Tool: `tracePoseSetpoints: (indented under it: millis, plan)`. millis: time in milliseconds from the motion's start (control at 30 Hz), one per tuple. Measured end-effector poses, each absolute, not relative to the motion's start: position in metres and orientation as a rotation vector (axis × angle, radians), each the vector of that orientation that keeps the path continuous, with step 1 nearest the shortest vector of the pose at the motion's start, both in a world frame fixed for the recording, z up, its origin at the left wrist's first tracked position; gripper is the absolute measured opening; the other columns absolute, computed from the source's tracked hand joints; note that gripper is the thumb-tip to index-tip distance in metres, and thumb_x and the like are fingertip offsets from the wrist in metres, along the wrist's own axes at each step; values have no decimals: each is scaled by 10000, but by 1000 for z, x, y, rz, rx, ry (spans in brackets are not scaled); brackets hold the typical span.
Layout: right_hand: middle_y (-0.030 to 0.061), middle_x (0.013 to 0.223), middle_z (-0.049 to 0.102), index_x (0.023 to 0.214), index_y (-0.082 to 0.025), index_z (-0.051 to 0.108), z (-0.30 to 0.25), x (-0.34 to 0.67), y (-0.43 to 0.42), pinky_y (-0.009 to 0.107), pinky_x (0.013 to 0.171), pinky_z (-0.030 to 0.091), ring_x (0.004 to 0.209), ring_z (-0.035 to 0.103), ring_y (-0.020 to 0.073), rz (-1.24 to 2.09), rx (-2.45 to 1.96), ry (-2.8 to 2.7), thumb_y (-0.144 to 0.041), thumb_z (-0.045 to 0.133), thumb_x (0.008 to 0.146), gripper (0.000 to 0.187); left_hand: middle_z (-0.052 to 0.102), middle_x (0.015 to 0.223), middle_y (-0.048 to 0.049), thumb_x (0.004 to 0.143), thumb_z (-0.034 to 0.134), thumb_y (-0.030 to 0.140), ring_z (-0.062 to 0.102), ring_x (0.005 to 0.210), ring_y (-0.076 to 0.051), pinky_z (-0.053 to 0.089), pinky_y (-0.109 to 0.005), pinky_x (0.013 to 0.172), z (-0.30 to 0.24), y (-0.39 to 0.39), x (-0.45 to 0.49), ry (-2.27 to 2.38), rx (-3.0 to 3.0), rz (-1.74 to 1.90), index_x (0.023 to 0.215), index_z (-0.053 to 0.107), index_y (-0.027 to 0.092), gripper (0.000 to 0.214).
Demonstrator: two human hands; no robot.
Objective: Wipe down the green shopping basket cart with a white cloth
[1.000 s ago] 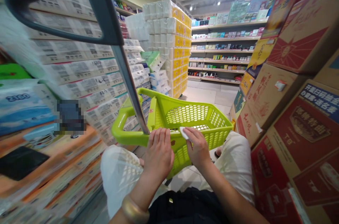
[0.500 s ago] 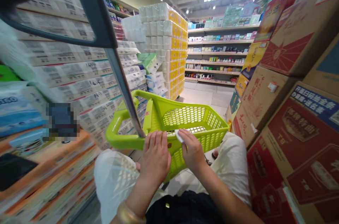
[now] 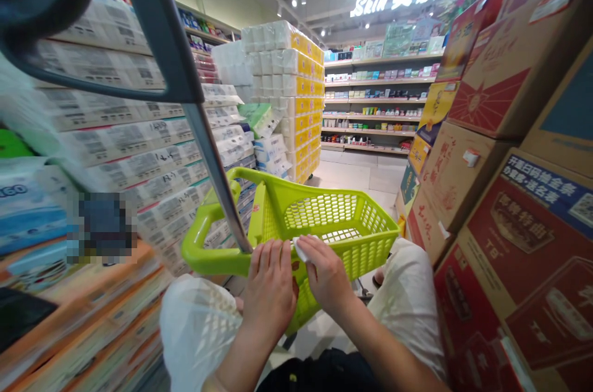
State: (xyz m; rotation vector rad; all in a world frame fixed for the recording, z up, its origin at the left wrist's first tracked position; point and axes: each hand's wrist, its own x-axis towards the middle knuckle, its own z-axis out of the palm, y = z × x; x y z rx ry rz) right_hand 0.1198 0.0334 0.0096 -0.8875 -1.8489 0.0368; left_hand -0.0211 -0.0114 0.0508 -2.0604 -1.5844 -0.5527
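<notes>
My hands are on the near rim of a lime-green plastic shopping basket, which has perforated walls. My left hand grips that rim, its fingers lying over the edge. Just beside it, my right hand pinches a white tissue or wipe against the same rim. A long grey metal basket handle rises from the basket's left side toward the upper left. The basket's underside is partly hidden behind my hands.
Wrapped tissue packs are stacked high along the left, and cardboard cartons wall the right. Ahead stands a yellow-and-white stack of paper packs before shelves of skincare goods. My white trousers lie below the basket.
My right hand and the wipe have slid left along the rim, closer to my left hand. The basket sits lower in the view, and the scene has tilted with my head.
</notes>
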Motion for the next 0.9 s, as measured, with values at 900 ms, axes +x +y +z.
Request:
tracePoseSetpoints:
  millis: [900]
  plan:
    - [108, 1194, 687, 1237, -184, 632, 10, 116, 32, 447, 1019, 506, 1154, 623, 217, 48, -896, -1829, -2, 387, 812, 523, 586, 1226, -159, 761, 587, 194, 461, 1228, -312, 291, -473, 1125, 51, -14, -23, -1574, -2082, -548, 1271, 529, 93, 524]
